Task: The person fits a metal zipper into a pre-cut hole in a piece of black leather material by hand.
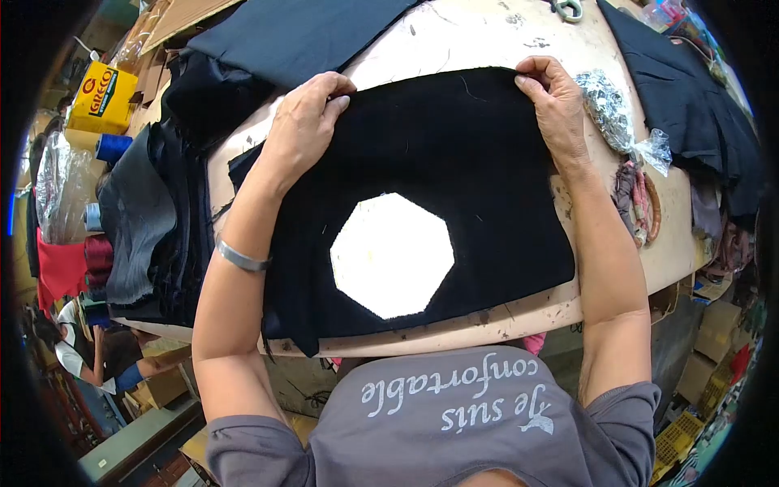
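Black fabric (454,162) lies spread flat across the middle of the tabletop (454,36), and it has an octagonal hole (392,255) cut through it, with the pale surface showing in the gap. Left hand (304,122) sits on the fabric's far left corner, fingers curled down and pressing at the edge. Right hand (556,101) is at the far right corner, fingertips bent over and pinching the cloth's edge. A metal bangle (241,258) rings the left wrist. Toward the tabletop's left edge, a stack of dark fabric pieces (174,211) is heaped up, with a navy panel (300,32) at the far left corner. By the right edge, just beside the right hand, there's a crinkled plastic bag (613,114), and more dark cloth (690,97) beyond it.
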`<state>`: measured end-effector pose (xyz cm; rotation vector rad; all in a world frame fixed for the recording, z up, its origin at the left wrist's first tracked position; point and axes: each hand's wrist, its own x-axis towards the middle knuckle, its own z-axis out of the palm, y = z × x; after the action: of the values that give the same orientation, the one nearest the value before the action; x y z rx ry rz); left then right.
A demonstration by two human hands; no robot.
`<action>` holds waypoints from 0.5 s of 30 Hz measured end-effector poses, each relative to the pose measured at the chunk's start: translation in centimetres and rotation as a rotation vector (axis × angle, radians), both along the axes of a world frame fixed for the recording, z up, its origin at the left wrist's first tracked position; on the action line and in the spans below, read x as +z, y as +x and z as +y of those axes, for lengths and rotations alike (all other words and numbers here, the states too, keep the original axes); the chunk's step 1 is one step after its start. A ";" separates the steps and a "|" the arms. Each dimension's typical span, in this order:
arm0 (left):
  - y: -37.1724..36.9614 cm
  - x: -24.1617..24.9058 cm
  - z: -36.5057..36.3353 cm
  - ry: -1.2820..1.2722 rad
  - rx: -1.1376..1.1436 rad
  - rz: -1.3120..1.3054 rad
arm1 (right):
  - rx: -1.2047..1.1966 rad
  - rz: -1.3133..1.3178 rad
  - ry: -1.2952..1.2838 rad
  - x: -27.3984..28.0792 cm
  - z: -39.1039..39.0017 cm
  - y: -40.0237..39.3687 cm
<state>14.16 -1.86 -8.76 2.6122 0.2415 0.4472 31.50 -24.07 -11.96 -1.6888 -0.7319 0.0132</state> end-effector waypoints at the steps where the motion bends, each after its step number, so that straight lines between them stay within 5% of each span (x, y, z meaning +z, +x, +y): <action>1: 0.1 -0.3 0.1 -0.024 0.011 0.003 | -0.016 -0.027 -0.024 -0.1 0.0 -0.1; 6: 0.0 -0.8 -0.1 -0.096 0.101 0.057 | -0.055 -0.074 -0.110 -0.1 0.0 0.1; 9: -0.2 -1.6 -0.1 0.262 -0.038 -0.103 | -0.060 -0.094 -0.154 -0.3 0.1 0.2; 12: -0.4 -0.4 -0.8 0.507 -0.057 0.010 | -0.063 -0.115 -0.195 -0.2 0.0 0.2; 15: -1.2 -0.1 -1.4 0.383 -0.036 0.109 | -0.072 -0.115 -0.206 -0.1 0.0 0.1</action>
<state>12.98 -3.30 -8.88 3.0152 0.1554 0.3679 31.59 -24.04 -12.07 -1.9245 -0.7762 -0.0612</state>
